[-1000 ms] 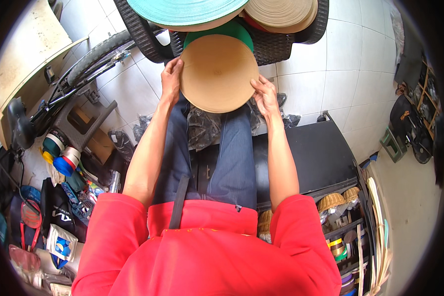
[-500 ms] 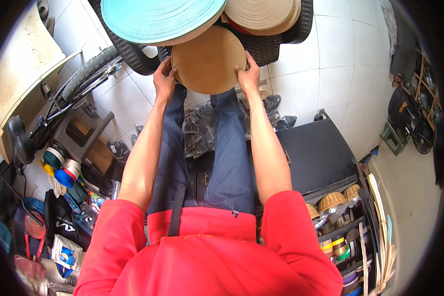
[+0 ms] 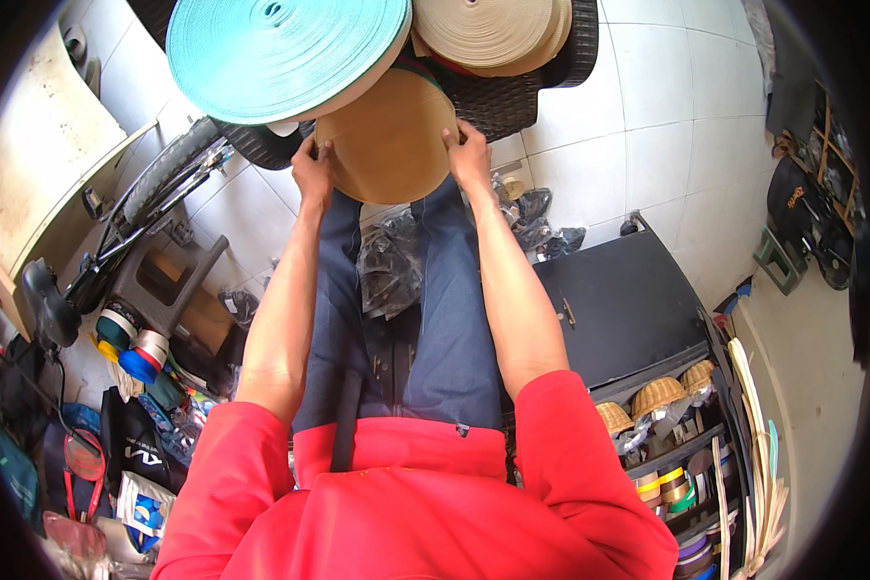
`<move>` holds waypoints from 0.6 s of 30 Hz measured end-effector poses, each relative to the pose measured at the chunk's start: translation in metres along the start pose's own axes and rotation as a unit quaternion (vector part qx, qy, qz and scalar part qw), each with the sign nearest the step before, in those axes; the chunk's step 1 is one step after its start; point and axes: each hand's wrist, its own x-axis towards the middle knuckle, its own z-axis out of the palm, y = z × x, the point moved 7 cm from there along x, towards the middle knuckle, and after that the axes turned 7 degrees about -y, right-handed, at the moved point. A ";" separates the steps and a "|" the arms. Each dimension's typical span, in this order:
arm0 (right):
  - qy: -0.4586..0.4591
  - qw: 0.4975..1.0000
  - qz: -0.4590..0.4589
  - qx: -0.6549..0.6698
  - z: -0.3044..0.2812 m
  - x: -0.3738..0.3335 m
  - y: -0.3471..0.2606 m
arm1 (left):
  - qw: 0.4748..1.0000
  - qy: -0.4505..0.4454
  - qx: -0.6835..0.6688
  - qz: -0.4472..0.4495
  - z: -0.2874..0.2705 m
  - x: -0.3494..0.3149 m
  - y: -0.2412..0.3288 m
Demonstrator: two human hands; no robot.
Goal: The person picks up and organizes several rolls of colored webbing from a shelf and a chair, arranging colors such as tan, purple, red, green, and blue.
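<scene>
A large tan roll of webbing (image 3: 389,135) is gripped at its two sides, my left hand (image 3: 311,172) on its left rim and my right hand (image 3: 470,155) on its right rim. Its upper edge slides under a big turquoise roll (image 3: 285,53) and a beige roll (image 3: 488,34), which rest on a black wicker basket (image 3: 498,97). Both my arms are stretched out in front of me over my blue trousers.
A bicycle wheel (image 3: 169,174) and saddle (image 3: 48,304) stand at the left beside a stool (image 3: 169,290) and coloured tape rolls (image 3: 130,343). A black cabinet (image 3: 619,304) with small baskets (image 3: 655,394) is at the right. Black plastic bags (image 3: 389,266) lie on the tiled floor.
Both hands have carried the tan roll forward and up, from above my knees to under the turquoise and beige rolls on the basket.
</scene>
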 end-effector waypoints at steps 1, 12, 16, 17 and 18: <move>0.002 1.000 -0.018 -0.019 -0.002 0.000 -0.005 | 1.000 -0.004 0.006 0.004 0.000 0.002 0.001; 0.343 0.893 -0.286 -0.054 -0.141 0.003 -0.175 | 0.989 -0.003 0.097 0.112 0.086 -0.065 0.105; 0.303 0.917 -0.211 -0.152 -0.138 0.030 -0.186 | 0.988 -0.134 0.027 0.071 0.128 -0.072 0.139; 0.297 0.925 -0.189 -0.145 -0.138 0.029 -0.189 | 0.986 -0.149 0.021 0.066 0.134 -0.069 0.145; 0.296 0.925 -0.187 -0.150 -0.140 0.029 -0.190 | 0.984 -0.166 0.016 0.063 0.140 -0.065 0.146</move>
